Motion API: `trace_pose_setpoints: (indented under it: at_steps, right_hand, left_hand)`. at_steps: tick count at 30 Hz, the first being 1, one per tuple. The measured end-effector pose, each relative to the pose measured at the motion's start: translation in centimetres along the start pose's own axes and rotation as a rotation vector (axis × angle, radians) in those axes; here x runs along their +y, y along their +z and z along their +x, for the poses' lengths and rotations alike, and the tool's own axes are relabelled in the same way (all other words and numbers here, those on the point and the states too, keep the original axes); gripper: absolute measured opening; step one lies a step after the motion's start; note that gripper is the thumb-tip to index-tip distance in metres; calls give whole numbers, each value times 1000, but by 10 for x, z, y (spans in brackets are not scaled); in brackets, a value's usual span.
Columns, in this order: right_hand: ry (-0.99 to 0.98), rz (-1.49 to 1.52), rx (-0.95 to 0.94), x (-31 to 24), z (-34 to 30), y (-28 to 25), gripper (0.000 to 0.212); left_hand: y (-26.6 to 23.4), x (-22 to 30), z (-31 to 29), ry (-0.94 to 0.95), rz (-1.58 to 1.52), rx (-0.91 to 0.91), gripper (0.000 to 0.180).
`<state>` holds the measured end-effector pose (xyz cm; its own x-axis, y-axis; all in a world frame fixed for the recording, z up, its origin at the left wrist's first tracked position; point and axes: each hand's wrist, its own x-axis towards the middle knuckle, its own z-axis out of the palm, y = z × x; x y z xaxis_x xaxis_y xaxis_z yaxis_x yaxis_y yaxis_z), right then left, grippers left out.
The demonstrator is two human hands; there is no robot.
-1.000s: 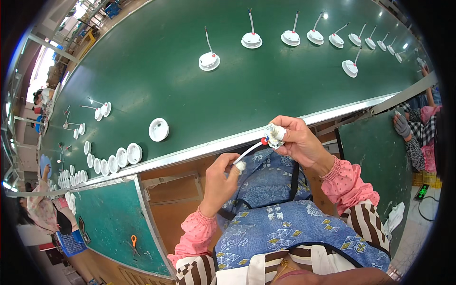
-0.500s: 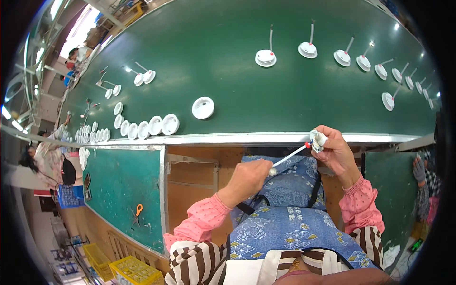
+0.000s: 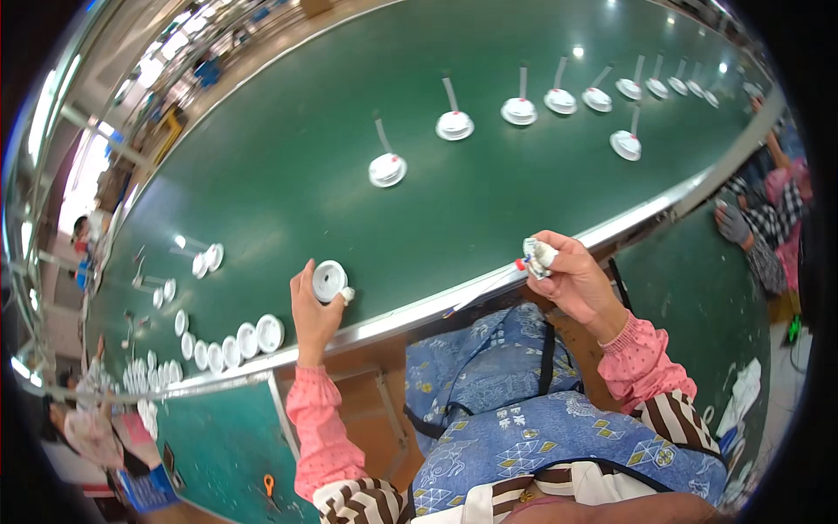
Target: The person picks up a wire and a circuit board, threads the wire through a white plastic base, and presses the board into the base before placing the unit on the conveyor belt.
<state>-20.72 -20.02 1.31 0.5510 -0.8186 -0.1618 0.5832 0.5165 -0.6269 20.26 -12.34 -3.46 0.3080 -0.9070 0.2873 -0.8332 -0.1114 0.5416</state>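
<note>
At the table's near edge, my left hand [image 3: 313, 319] has its fingers and thumb around the rim of a white round cover [image 3: 329, 278] with a small hole in its middle. A whitish wrap shows at the thumb tip. To the right, my right hand [image 3: 576, 278] pinches a small white disc-like part [image 3: 531, 253] with a red piece on its side. From it a white cable [image 3: 484, 295] runs down to the left, its far end loose with thin coloured wire tips. My fingers partly hide the small part.
Several white covers [image 3: 248, 341] line the near edge at the left. Across the green table [image 3: 288, 192] stand several white round units [image 3: 455, 125] with cables upright. Orange-handled scissors [image 3: 269, 485] lie on a lower green surface. Another person's gloved hand [image 3: 731, 224] is at the right.
My left hand has let go of the cable's end and moved left onto the white cover. My right hand still holds the small part. The view has turned and tilted.
</note>
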Motion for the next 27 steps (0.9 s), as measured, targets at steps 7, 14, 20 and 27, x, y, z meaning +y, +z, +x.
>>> trace_pose_setpoints:
  at_steps: [7, 14, 20, 27]
  right_hand:
    - [-52, 86, 96, -5, 1, -5, 20]
    - [-254, -74, -9, -10, 20, -1, 17]
    - [-296, -292, 62, 7, 31, 37, 17]
    - [-255, -459, 17, 26, 32, 51, 15]
  left_hand:
    - [48, 93, -23, -56, -157, 19, 78]
    - [52, 82, 1, 150, -154, -157, 87]
    - [78, 102, 3, 136, -86, -128, 78]
    - [66, 116, -18, 139, -194, 26, 77]
